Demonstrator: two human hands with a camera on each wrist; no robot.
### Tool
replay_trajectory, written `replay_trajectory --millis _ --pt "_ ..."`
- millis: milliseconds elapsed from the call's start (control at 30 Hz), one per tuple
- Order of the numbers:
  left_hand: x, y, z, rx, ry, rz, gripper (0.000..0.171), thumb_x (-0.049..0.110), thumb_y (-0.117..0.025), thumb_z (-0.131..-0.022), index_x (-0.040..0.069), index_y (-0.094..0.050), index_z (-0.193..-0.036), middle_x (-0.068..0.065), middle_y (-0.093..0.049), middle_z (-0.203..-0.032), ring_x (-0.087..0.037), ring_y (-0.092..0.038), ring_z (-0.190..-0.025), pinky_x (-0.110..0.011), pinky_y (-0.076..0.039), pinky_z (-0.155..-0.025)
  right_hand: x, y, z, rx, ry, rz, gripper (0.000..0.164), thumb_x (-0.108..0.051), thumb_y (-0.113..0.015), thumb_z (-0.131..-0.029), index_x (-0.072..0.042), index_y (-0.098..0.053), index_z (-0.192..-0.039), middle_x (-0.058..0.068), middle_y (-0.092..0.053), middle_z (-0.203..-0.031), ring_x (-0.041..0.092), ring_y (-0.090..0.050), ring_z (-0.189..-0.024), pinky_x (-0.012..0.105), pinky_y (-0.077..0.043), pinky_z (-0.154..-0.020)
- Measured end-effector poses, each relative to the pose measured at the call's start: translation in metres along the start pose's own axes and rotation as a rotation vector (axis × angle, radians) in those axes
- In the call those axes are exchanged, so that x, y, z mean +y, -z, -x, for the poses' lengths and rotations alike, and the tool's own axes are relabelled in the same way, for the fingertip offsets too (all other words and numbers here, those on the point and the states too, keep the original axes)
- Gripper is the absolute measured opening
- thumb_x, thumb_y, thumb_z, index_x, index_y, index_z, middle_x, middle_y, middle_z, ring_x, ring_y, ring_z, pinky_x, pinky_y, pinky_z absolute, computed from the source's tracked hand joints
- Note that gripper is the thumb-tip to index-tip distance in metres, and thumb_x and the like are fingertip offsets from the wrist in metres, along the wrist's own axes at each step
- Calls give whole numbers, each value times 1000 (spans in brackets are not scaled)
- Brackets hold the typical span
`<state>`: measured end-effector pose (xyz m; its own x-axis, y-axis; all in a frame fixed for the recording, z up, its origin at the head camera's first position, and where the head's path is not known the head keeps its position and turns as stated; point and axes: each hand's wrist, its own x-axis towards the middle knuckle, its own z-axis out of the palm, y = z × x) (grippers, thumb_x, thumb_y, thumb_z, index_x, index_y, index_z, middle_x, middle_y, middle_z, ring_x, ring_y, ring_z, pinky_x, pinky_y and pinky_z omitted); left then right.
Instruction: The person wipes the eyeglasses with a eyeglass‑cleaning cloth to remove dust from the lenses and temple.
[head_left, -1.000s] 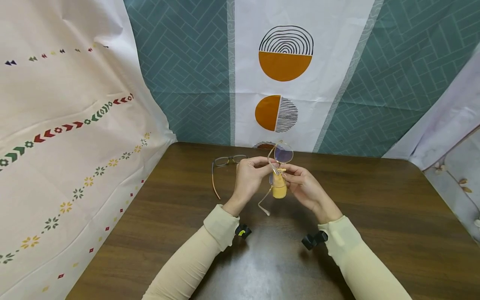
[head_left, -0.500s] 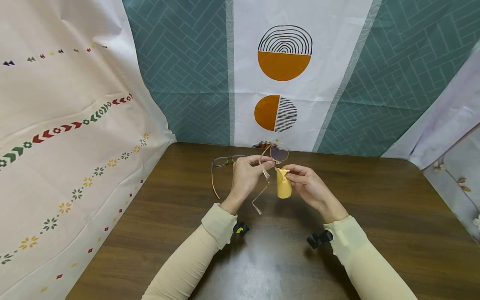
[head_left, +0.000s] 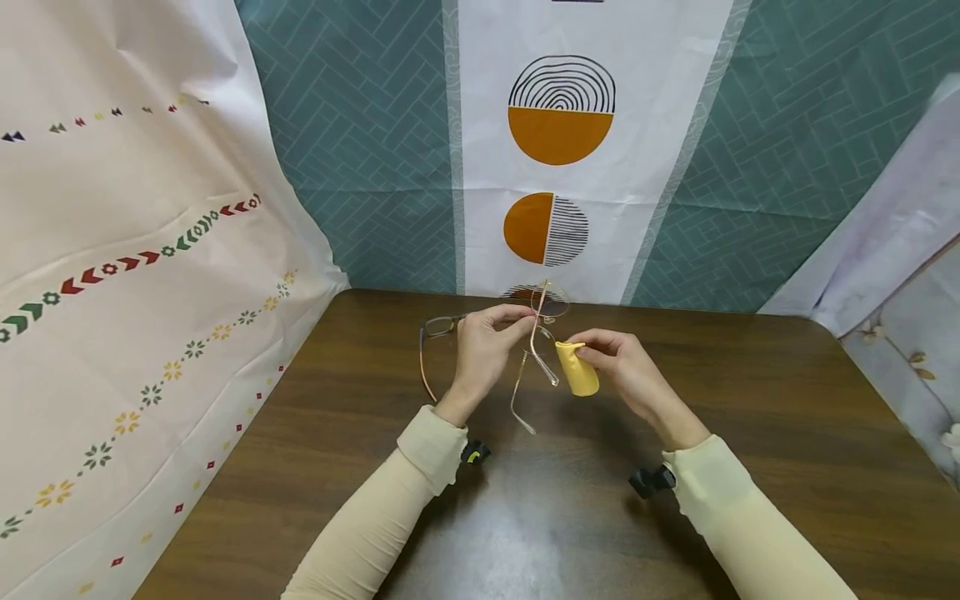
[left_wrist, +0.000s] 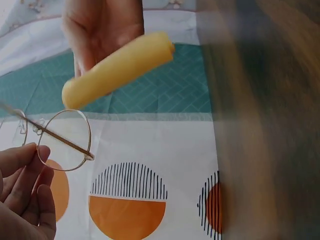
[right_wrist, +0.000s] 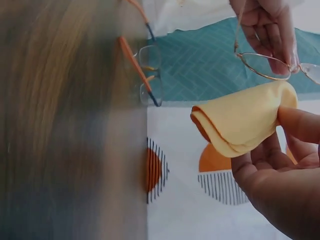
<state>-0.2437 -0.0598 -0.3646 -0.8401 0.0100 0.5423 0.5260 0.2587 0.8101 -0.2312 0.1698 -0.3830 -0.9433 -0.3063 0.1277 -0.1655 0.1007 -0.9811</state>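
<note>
My left hand [head_left: 483, 346] pinches a pair of thin gold-rimmed round eyeglasses [left_wrist: 90, 135] by the frame near the bridge. They are held up over the table, lenses on end, with both temples unfolded and hanging toward me. To the right, my right hand [head_left: 626, 367] pinches a folded yellow cleaning cloth [right_wrist: 240, 117] between thumb and fingers, its lower end hanging down. In the right wrist view the cloth shows its folded layers close beside the gold rim. A gap separates cloth and lenses in the left wrist view.
Dark-framed eyeglasses [head_left: 438, 327] with orange-brown temples lie unfolded on the brown wooden table [head_left: 360, 467], behind and left of my left hand. A patterned curtain [head_left: 375, 167] hangs along the table's back edge, and a white cloth [head_left: 172, 350] drapes at the left.
My right hand has drawn the yellow cloth off the lenses, right and slightly away. The gold glasses have turned in my left hand, which has shifted a little left.
</note>
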Motion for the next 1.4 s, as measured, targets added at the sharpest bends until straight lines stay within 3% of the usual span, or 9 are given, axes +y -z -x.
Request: replay_trajectory --millis 133,300,467,667,767,933,1133,1400 --pt "-1 1 -8 -18 -86 -73 11 17 -82 -91 10 -84 -99 1 -80 -91 -9 -73 -85 -24 -48 -69 -4 5 7 15 27 158 22 -4 -63 -103 8 -70 -120 13 -71 -109 17 -65 -93 27 -56 -79" --pt "-5 2 -17 -19 -212 -189 9 14 -80 -93 9 -83 -98 -2 -80 -94 -15 -75 -88 -36 -56 -72 -6 11 14 27 42 222 20 -3 -63 -102 7 -71 -118 24 -70 -112 23 -68 -90 29 -59 -75" --pt "-11 1 -23 -24 -300 -294 8 13 -78 -94 8 -83 -99 -2 -80 -97 -18 -75 -94 -36 -58 -81 -7 21 20 72 74 279 18 -2 -64 -102 5 -73 -116 23 -70 -112 19 -66 -90 25 -58 -75" --pt "-17 -1 -31 -75 -377 -418 9 11 -77 -95 8 -83 -102 -4 -80 -102 -19 -74 -98 -35 -57 -89 -12 31 33 190 213 487 16 0 -67 -99 -4 -78 -110 11 -72 -104 13 -61 -87 20 -51 -71" --pt "-20 -2 -35 -120 -398 -487 10 10 -77 -95 7 -82 -103 -5 -79 -104 -21 -73 -101 -37 -57 -92 -15 34 38 245 268 568 19 5 -68 -97 -7 -78 -107 5 -71 -100 13 -58 -83 19 -48 -69" --pt "-27 -4 -42 -220 -408 -590 10 8 -75 -96 6 -81 -104 -5 -79 -103 -22 -72 -102 -37 -55 -95 -23 33 45 269 317 605 23 10 -69 -94 -7 -78 -106 3 -70 -99 12 -57 -79 18 -47 -67" --pt "-40 -17 -56 -349 -431 -656 10 8 -72 -99 5 -80 -103 -4 -78 -100 -21 -72 -97 -35 -53 -94 -30 23 51 236 372 597 28 14 -69 -92 -9 -79 -105 0 -70 -99 11 -58 -84 17 -47 -71" --pt "-52 -29 -68 -428 -443 -718 10 6 -71 -99 6 -81 -97 -3 -78 -93 -22 -71 -91 -36 -54 -90 -21 -1 52 154 428 628 33 18 -70 -88 -11 -79 -102 -5 -68 -95 11 -61 -84 23 -51 -72"
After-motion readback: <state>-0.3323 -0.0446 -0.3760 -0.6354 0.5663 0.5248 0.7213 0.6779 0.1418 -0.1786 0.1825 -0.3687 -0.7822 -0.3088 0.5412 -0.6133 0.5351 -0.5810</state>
